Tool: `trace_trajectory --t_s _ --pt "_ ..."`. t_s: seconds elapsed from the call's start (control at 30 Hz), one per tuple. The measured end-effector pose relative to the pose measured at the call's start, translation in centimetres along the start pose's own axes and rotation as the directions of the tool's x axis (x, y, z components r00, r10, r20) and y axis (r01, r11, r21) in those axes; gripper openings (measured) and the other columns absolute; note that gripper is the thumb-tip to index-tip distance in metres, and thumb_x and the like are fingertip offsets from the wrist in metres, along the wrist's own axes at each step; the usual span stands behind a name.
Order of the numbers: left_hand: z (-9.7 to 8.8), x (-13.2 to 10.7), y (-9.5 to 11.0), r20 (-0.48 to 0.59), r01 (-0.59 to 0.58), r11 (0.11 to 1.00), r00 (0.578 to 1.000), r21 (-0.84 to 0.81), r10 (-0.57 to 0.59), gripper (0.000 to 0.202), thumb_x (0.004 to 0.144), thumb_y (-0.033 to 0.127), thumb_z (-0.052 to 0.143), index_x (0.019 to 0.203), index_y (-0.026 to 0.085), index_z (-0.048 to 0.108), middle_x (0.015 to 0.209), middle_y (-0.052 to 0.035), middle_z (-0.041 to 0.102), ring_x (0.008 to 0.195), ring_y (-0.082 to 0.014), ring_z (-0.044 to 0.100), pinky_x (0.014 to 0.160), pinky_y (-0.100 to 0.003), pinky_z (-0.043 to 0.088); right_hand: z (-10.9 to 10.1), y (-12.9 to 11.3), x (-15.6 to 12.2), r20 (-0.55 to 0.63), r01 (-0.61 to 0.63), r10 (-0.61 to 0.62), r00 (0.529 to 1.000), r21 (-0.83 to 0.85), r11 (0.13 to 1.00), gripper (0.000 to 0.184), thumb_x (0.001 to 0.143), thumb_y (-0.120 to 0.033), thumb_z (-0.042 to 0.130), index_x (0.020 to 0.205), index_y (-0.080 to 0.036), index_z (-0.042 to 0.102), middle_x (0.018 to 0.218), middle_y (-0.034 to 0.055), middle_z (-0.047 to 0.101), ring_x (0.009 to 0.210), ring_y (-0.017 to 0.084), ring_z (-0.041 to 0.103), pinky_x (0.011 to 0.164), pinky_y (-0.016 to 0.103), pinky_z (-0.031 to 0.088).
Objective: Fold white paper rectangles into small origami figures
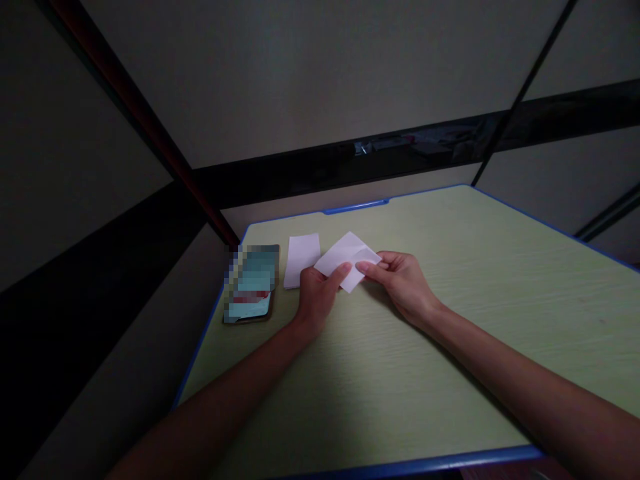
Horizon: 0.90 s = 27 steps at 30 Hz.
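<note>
Between both hands is a small white sheet of paper [349, 248], turned cornerwise, with a crease line showing across it. My left hand [319, 293] pinches its lower left side, thumb on top and fingers hidden underneath. On the right side, my right hand [403, 277] grips the same sheet with thumb and fingers near its corner. Just left of the held sheet lies a stack of white paper [303, 257] on the table, its lower right corner partly covered by my left hand.
A smartphone [254, 283] with a lit, partly blurred screen lies near the left edge of the pale green table [480, 267]. Blue trim [360, 207] borders the tabletop. Behind it stand panelled cabinet doors [320, 87] with a glossy dark band; another dark panel rises at left.
</note>
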<state>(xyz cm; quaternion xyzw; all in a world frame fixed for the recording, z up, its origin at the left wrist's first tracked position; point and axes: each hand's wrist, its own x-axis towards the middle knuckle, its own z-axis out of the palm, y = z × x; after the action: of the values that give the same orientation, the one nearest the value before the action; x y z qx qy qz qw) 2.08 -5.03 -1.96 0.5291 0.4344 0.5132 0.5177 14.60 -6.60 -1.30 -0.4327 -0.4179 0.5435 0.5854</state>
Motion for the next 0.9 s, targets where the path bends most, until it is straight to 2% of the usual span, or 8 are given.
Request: trace_trajectory --t_s 0.23,0.33,0.4,0.5,0.57,0.7,0.9 --pt "0.06 -0.12 0.21 0.013 -0.034 0.999 0.999 -0.021 0.035 0.027 0.062 0.033 0.059 0.071 0.009 0.062 0.062 -0.0027 0.061 0.057 -0.0109 0.052 0.055 -0.022 0.041 -0.14 -0.03 -0.04 0.023 0.013 -0.012 1.000 -0.050 0.999 0.021 0.053 -0.027 0.067 0.051 -0.013 0.053 0.041 -0.0069 0.045 0.039 0.003 0.035 0.040 0.019 0.023" --pt "0.05 -0.19 0.42 -0.026 -0.078 0.995 0.996 0.063 0.080 0.026 0.061 0.032 0.060 0.069 0.008 0.063 0.061 -0.0026 0.061 0.057 -0.0107 0.051 0.053 -0.022 0.040 -0.03 -0.09 -0.04 0.038 0.059 -0.058 0.998 -0.023 0.998 0.017 0.055 -0.023 0.066 0.055 -0.013 0.053 0.046 -0.0057 0.050 0.042 0.004 0.041 0.042 0.019 0.029" --pt "0.04 -0.24 0.54 -0.039 -0.102 0.990 0.994 0.097 0.107 0.025 0.060 0.031 0.060 0.070 0.008 0.064 0.062 -0.0028 0.062 0.057 -0.0112 0.052 0.053 -0.022 0.040 0.00 -0.26 -0.02 0.026 0.132 -0.132 0.991 0.007 0.991 0.015 0.055 -0.019 0.066 0.062 -0.014 0.053 0.054 -0.0040 0.056 0.049 0.006 0.048 0.048 0.020 0.036" --pt "0.05 -0.31 0.64 -0.023 -0.123 0.986 0.992 0.114 0.126 0.026 0.061 0.031 0.059 0.072 0.008 0.064 0.065 -0.0036 0.063 0.060 -0.0122 0.053 0.054 -0.022 0.041 -0.16 -0.62 0.02 -0.027 0.271 -0.270 0.962 0.028 0.962 0.024 0.055 -0.012 0.065 0.073 -0.017 0.051 0.069 -0.0030 0.061 0.055 0.007 0.054 0.055 0.022 0.041" --pt "0.06 -0.36 0.65 -0.002 -0.134 0.982 0.991 0.130 0.136 0.025 0.062 0.030 0.059 0.073 0.009 0.065 0.067 -0.0040 0.064 0.061 -0.0123 0.053 0.054 -0.022 0.041 -0.36 -0.80 0.07 -0.023 0.326 -0.326 0.945 0.001 0.945 0.024 0.056 -0.011 0.064 0.074 -0.018 0.050 0.079 -0.0015 0.061 0.056 0.007 0.054 0.055 0.023 0.042" --pt "0.07 -0.46 0.63 0.008 -0.124 0.975 0.992 0.183 0.125 0.023 0.061 0.030 0.060 0.069 0.009 0.064 0.066 -0.0036 0.064 0.057 -0.0107 0.052 0.051 -0.020 0.040 -0.66 -0.85 0.22 0.026 0.350 -0.349 0.937 -0.073 0.934 0.014 0.058 -0.013 0.063 0.066 -0.016 0.052 0.082 0.0010 0.061 0.056 0.007 0.054 0.053 0.023 0.042" --pt "0.07 -0.45 0.70 -0.021 -0.093 0.979 0.995 0.183 0.098 0.024 0.059 0.031 0.061 0.065 0.008 0.064 0.062 -0.0037 0.063 0.054 -0.0105 0.051 0.048 -0.020 0.039 -0.69 -0.88 0.20 -0.013 0.360 -0.363 0.932 -0.100 0.927 0.017 0.058 -0.014 0.064 0.069 -0.016 0.052 0.082 0.0007 0.061 0.053 0.007 0.054 0.052 0.023 0.043"
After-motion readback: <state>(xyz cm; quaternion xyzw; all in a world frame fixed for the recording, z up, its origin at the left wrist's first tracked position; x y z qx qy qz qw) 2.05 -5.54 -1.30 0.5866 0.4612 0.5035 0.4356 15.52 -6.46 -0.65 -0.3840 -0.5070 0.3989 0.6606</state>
